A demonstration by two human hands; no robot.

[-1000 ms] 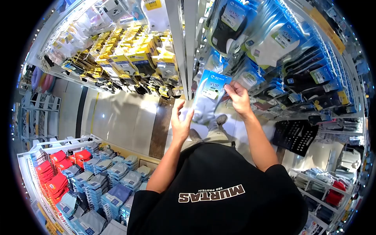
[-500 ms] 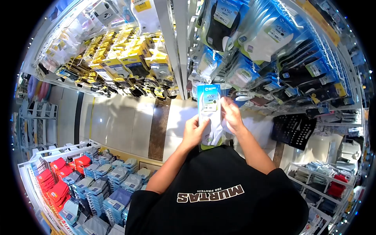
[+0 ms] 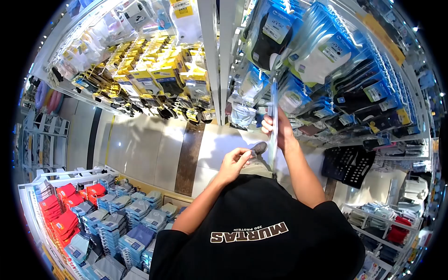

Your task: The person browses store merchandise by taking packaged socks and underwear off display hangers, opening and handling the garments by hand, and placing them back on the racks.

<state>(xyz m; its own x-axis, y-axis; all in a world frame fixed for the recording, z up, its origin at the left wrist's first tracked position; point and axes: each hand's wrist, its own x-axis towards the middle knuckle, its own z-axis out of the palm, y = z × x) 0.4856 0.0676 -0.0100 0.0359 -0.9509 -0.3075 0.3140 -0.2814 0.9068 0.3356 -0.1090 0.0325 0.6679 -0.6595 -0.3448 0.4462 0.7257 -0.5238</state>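
My right hand [image 3: 283, 128] is closed round a clear sock packet [image 3: 274, 133], which stands edge-on to the camera so its front cannot be read. The packet's upper end reaches up near the hanging blue-topped sock packets [image 3: 329, 51]. To its left, my left hand [image 3: 234, 164] is raised in front of my body with thumb and fingertips pressed together. Whether anything small lies between those fingertips is too small to tell. The two hands are apart.
Yellow-tagged packs [image 3: 154, 70] hang on the rack at upper left, beyond a white upright post [image 3: 225, 60]. Stacked blue packs [image 3: 135, 210] and red packs [image 3: 65, 221] fill a lower-left shelf. A black perforated basket [image 3: 347, 164] is at right.
The sock packet has turned from face-on to edge-on and moved up and right with my right hand. My left hand has let go of it, its fingers now pinched together.
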